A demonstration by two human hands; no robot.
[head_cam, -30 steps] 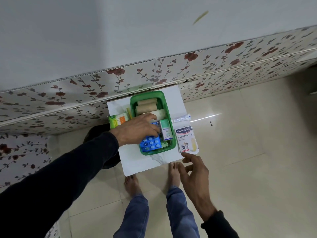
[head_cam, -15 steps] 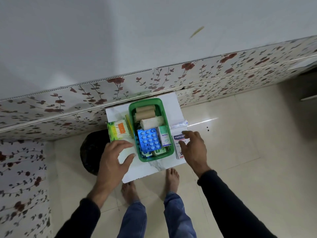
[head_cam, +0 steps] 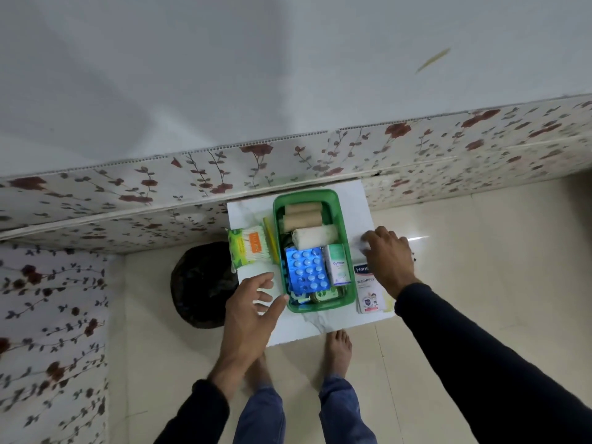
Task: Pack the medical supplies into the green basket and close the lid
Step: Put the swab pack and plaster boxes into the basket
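The green basket [head_cam: 306,193] stands open on a small white table [head_cam: 320,326]. Inside lie two tan rolls [head_cam: 302,216], a white bandage roll [head_cam: 315,237], a blue blister pack [head_cam: 306,272] and a small white-green box [head_cam: 336,264]. The plaster box [head_cam: 368,293] lies on the table to the right of the basket. On the left lies a green cotton swab pack [head_cam: 248,248]. My right hand [head_cam: 389,256] is above the plaster box, fingers curled on a small white packet [head_cam: 363,248]. My left hand [head_cam: 253,302] hovers open by the basket's near left corner. No lid is visible.
A yellow strip [head_cam: 270,240] lies between the swab pack and the basket. A black round bin [head_cam: 200,283] sits on the floor left of the table. The flowered wall panel [head_cam: 288,168] runs right behind the table. My bare feet [head_cam: 336,350] stand at its near edge.
My left hand left the basket, drew back and now hovers at its near left corner. My right hand went from the floor side to the plaster box, then up to the white packet.
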